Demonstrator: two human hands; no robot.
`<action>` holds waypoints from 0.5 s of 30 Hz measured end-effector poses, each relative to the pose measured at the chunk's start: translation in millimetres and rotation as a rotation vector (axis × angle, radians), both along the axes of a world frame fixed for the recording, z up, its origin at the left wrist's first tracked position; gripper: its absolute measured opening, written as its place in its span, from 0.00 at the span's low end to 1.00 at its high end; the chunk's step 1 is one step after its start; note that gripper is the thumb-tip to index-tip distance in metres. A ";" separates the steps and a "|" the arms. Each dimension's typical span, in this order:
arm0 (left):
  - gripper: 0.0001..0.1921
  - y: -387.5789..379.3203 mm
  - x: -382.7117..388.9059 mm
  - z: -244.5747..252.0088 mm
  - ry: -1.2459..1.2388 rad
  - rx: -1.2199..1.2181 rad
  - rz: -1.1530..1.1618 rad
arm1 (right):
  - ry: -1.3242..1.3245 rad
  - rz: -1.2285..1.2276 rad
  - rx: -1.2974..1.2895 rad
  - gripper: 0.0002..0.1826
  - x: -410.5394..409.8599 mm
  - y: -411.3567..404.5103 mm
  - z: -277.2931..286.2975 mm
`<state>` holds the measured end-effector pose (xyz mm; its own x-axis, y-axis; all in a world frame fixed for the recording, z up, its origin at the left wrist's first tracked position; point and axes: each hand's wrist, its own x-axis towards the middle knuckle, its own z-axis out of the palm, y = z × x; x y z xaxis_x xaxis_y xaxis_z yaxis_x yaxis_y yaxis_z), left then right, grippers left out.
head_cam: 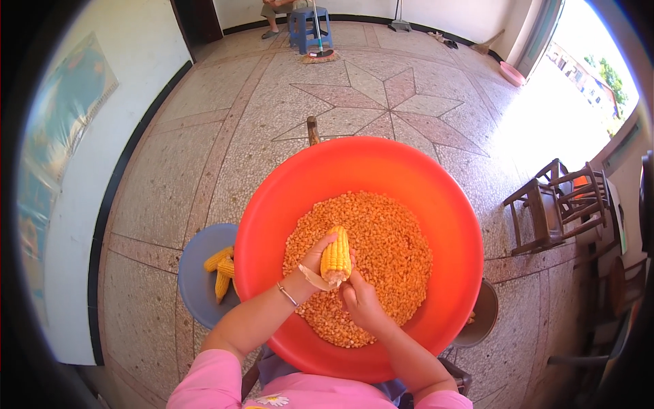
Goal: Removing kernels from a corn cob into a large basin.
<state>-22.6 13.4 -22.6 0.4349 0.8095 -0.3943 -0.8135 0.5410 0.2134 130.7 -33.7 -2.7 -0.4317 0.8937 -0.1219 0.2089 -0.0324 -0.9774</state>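
My left hand (pixel 312 256) is closed around a yellow ear of corn (pixel 336 254), its thumb along the upper left side. A strip of pale husk (pixel 315 278) hangs at the cob's lower end, by my wrist. My right hand (pixel 359 296) has curled fingers at the cob's lower right side; whether it grips anything is hidden. Both hands are over a large red plastic basin (pixel 368 158) holding a broad layer of loose corn kernels (pixel 393 245). To the left, partly under the basin's rim, a blue basin (pixel 196 255) holds several ears of corn (pixel 223 286).
A dark bucket (pixel 483 319) stands below the red basin's right side. Wooden chairs (pixel 549 209) stand at the right. Farther off are a blue stool (pixel 301 23), a broom (pixel 320 55), a dustpan (pixel 400 24), a pink basin (pixel 512 74) and a seated person's leg (pixel 272 23).
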 end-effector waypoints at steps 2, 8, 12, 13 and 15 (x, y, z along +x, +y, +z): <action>0.19 2.2 0.9 4.3 -0.018 -0.006 0.022 | -0.011 -0.032 0.220 0.15 4.4 3.5 -8.3; 0.23 5.1 -2.6 6.0 0.139 0.014 0.086 | -0.110 -0.007 0.000 0.21 9.0 8.7 -3.3; 0.25 0.7 3.3 -0.7 0.331 0.113 0.007 | 0.017 -0.052 -0.218 0.26 5.8 5.1 -10.9; 0.26 0.3 5.2 -2.4 0.381 0.132 -0.002 | 0.117 -0.028 -0.341 0.27 3.2 4.0 -9.4; 0.27 0.0 5.3 -3.0 0.319 0.074 -0.026 | 0.214 -0.002 -0.464 0.28 2.9 2.8 -9.2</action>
<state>-17.2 13.4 -25.6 0.3202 0.8310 -0.4549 -0.6853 0.5347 0.4944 133.5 -30.8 -11.9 -0.4890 0.7671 -0.4153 0.0053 -0.4735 -0.8808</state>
